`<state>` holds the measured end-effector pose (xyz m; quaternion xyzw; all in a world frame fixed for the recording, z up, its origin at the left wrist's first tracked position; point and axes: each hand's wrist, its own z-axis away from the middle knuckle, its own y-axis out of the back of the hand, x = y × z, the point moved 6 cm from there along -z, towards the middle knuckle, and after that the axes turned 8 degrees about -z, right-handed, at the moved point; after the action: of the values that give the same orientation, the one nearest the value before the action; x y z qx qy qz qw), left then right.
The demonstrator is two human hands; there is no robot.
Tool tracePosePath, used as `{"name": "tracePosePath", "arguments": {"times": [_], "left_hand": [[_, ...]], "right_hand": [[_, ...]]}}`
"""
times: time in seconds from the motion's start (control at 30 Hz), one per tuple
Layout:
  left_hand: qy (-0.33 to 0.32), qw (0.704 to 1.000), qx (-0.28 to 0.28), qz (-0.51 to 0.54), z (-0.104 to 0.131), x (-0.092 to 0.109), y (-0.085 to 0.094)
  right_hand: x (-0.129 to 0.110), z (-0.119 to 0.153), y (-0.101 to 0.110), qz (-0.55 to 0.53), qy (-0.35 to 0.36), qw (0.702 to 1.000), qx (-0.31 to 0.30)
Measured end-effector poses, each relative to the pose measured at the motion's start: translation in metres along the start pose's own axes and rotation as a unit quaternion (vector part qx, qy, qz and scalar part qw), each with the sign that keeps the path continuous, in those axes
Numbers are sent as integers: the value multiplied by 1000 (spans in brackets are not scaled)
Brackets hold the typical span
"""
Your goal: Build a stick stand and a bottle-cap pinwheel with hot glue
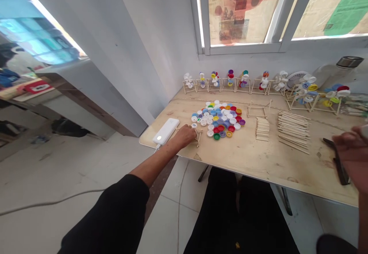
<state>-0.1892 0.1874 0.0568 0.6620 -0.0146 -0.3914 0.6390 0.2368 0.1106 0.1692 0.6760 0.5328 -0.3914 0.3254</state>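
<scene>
My left hand (186, 136) is closed over a small frame of wooden sticks (198, 138) at the table's front left, its fingertips partly hidden. Just beyond the fingers is a white bottle cap (194, 126), at the edge of a pile of coloured bottle caps (220, 117). At the right edge, my right hand (349, 156) is raised with curled, blurred fingers. Something white, cut off by the picture's edge, shows at its fingers. Below and behind that hand lies a dark tool (339, 169), partly covered.
Stick frames bearing bottle-cap pinwheels (230, 79) line the wall side. A bare stick frame (258, 110), short sticks (262, 129) and long sticks (293, 130) lie right of the caps. A white power bank (166, 131) with a cable, a small fan (297, 80) and a bottle (349, 62) are there too.
</scene>
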Motion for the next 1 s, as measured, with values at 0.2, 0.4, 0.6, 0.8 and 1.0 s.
{"name": "tracePosePath", "arguments": {"times": [0.2, 0.4, 0.6, 0.8, 1.0], "left_hand": [[-27, 999, 19, -19, 0, 4, 4], [-10, 999, 35, -39, 8, 1, 14], [9, 998, 51, -45, 10, 1, 24], [15, 997, 63, -44, 20, -1, 29], [-11, 996, 74, -40, 20, 12, 22]], "right_hand": [[81, 74, -43, -117, -249, 960, 57], [102, 91, -53, -21, -239, 969, 62], [103, 91, -50, -17, -209, 977, 41], [107, 93, -50, -1, -176, 984, 30], [113, 93, -49, 3, -162, 987, 20]]}}
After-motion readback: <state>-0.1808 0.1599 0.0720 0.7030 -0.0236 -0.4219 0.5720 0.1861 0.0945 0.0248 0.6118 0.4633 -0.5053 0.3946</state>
